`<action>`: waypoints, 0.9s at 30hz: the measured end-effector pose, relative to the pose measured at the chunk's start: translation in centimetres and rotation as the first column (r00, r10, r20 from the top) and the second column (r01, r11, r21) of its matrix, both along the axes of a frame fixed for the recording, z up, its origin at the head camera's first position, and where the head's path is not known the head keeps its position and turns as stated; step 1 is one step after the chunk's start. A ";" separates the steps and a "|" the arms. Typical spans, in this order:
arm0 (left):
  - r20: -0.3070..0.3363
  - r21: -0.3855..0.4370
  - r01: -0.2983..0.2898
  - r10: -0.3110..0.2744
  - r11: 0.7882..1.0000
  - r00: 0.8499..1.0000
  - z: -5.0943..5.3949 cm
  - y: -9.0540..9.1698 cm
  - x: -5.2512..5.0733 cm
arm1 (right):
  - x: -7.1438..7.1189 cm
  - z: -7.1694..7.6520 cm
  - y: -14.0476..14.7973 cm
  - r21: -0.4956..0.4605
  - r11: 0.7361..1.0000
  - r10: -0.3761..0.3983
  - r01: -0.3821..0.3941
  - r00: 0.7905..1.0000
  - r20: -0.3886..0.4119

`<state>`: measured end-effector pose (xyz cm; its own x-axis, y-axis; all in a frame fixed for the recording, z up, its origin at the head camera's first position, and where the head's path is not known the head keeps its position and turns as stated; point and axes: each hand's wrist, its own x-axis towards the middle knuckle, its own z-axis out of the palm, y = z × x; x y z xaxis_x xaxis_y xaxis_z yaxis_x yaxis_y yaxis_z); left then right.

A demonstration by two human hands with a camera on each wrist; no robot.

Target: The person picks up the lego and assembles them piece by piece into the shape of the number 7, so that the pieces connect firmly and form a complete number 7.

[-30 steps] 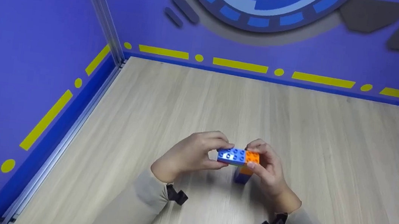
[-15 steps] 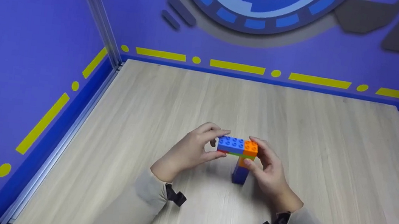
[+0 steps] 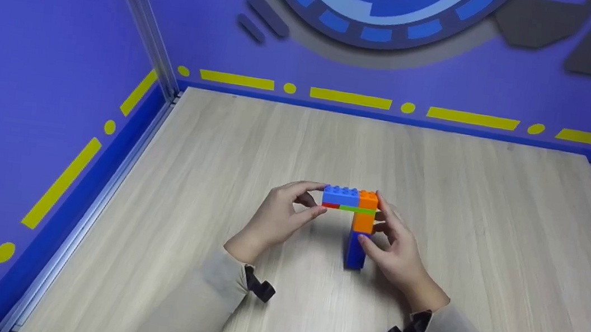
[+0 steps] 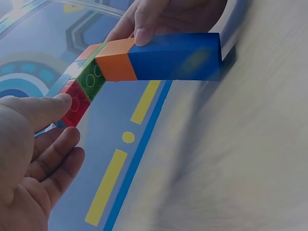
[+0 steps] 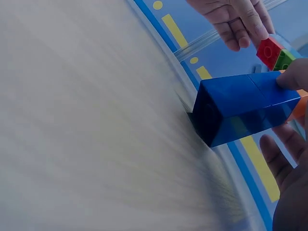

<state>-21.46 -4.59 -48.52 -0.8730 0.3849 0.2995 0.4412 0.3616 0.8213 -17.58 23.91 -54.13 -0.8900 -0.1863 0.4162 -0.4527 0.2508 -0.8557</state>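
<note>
Both hands hold one structure of toy building bricks. Its column has dark blue bricks (image 3: 357, 251) at the bottom and an orange brick (image 3: 363, 222) above. A thin green brick (image 3: 358, 210) and a thin red brick (image 3: 330, 205) form a layer reaching left, topped by a light blue brick (image 3: 341, 197) and a second orange brick. My left hand (image 3: 276, 217) pinches the overhanging left end, thumb under the red brick. My right hand (image 3: 397, 254) grips the column from the right, thumb on the dark blue part. Whether the column's base touches the table cannot be told.
A light wood-grain table (image 3: 253, 144) spreads around the hands. Blue printed panels (image 3: 352, 74) with yellow dashes stand behind and at the left, joined by a metal corner post (image 3: 142, 17). Black wrist devices (image 3: 260, 288) sit at both cuffs.
The structure has tilted back, its top moving away from me, so its front side now shows. My right thumb has moved from the top orange brick down to the dark blue part.
</note>
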 end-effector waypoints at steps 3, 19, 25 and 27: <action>0.003 0.015 -0.013 0.013 1.000 1.000 -0.3 0.1 -0.3 | 0.0 0.0 -0.1 0.000 1.000 -0.020 0.020 1.000 0.003; 0.030 0.036 -0.133 0.132 0.991 0.991 -1.9 0.0 -0.8 | -0.1 -0.3 -0.2 0.002 0.996 -0.091 0.091 0.995 0.042; 0.055 0.023 -0.185 0.184 0.982 0.981 -2.3 -0.3 -1.1 | -0.1 -0.2 -0.1 0.110 0.993 -0.049 0.042 0.997 0.064; 0.058 0.019 -0.201 0.200 0.979 0.978 -2.4 -0.4 -1.2 | -0.1 -0.2 -0.1 0.181 0.983 -0.040 0.023 0.995 0.093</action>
